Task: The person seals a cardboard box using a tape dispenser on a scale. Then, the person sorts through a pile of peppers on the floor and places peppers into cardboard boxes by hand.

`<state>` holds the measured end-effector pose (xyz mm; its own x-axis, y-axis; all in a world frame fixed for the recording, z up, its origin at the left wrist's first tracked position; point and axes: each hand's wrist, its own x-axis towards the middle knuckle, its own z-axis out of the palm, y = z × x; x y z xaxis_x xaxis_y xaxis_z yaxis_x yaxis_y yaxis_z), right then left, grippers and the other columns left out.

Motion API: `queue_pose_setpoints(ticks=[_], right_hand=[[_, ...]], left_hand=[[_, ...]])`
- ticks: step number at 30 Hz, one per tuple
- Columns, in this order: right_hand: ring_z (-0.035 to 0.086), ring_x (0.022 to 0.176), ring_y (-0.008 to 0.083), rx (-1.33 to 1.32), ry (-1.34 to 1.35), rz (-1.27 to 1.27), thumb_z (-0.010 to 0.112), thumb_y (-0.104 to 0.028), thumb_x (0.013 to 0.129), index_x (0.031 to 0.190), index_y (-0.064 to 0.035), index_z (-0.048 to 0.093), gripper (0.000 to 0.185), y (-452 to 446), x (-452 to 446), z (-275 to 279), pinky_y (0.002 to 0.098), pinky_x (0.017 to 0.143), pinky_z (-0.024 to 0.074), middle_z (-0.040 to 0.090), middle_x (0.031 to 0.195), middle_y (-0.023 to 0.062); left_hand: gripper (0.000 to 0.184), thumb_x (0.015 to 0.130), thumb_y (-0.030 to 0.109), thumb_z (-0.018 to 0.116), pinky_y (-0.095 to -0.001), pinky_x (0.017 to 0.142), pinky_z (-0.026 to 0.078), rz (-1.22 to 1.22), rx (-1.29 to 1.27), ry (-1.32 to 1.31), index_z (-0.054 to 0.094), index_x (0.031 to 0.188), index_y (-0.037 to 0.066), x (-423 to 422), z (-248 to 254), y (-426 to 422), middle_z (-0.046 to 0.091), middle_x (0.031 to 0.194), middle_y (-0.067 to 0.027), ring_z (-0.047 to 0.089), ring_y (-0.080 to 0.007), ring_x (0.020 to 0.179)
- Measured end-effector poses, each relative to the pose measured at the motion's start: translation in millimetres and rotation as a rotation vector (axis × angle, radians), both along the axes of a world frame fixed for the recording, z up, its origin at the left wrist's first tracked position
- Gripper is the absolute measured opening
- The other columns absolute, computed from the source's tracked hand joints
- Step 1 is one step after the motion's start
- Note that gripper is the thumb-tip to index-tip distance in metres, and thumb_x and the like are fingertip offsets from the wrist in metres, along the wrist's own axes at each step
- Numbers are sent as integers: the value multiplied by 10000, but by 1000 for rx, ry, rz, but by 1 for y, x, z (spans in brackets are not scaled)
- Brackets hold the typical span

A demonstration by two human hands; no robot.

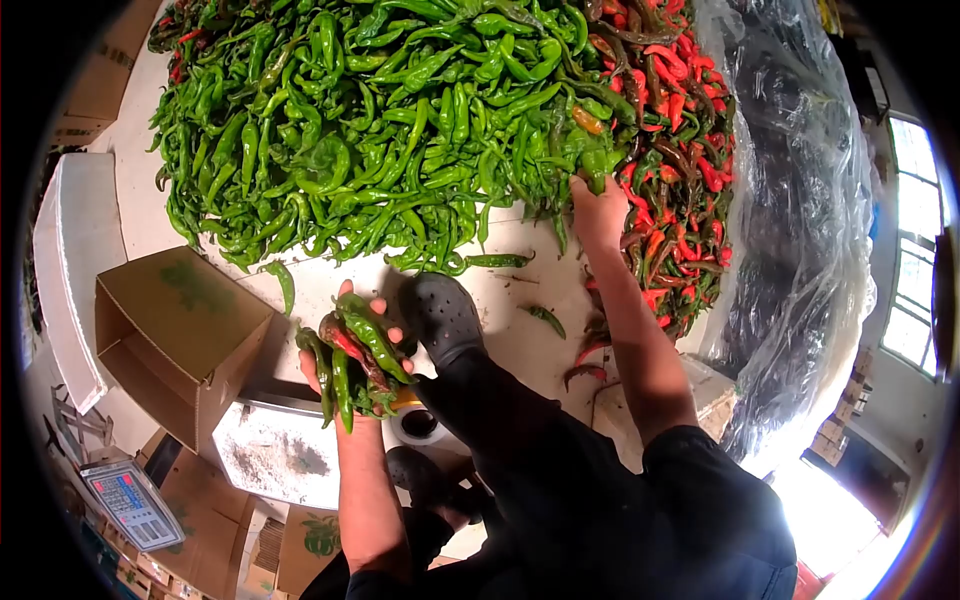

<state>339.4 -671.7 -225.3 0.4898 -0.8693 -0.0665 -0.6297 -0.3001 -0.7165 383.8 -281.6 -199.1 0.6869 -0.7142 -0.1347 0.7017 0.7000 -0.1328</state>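
Palm up, my left hand holds several peppers, mostly green with one dark red, its fingers curled round them. My right hand reaches to the right edge of a large heap of green peppers. Its fingers are closed at a green pepper and partly hidden by it. Beside that heap, on the right, lies a pile of red and dark peppers. A loose green pepper rests on the pale surface between my hands.
An open cardboard box stands at the left, near a white box. Below are a dirt-marked white box and a scale. Clear plastic sheeting runs along the right. My dark shoe is at centre.
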Motion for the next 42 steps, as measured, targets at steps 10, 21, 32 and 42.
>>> queue_pose_setpoints(ticks=[10,21,32,42], right_hand=[[677,983,444,-240,340,339,754,-269,783,1083,74,652,467,-35,76,-4,461,875,536,704,992,288],[704,870,257,84,238,465,826,-263,767,1070,34,696,444,-42,65,-12,375,832,537,740,977,180],[679,772,139,535,-360,17,791,-59,834,1022,-3,757,199,-32,4,66,270,706,554,735,942,68],[677,1005,334,1010,-644,-217,619,-52,949,1175,138,577,299,-25,-14,34,439,896,547,678,1131,231]], left_hand=[[948,957,564,586,-730,934,480,-16,10,-18,50,1629,165,0,6,-7,342,1553,-291,497,-504,1302],[960,940,555,617,-744,957,456,-71,11,24,62,1630,183,-2,-6,-15,340,1565,-267,489,-499,1316],[902,968,539,579,-747,950,464,-4,38,10,103,1622,139,3,-4,-4,346,1546,-289,490,-494,1318],[900,964,545,584,-739,951,471,-12,44,30,114,1623,152,0,-3,-4,347,1550,-282,490,-493,1321]])
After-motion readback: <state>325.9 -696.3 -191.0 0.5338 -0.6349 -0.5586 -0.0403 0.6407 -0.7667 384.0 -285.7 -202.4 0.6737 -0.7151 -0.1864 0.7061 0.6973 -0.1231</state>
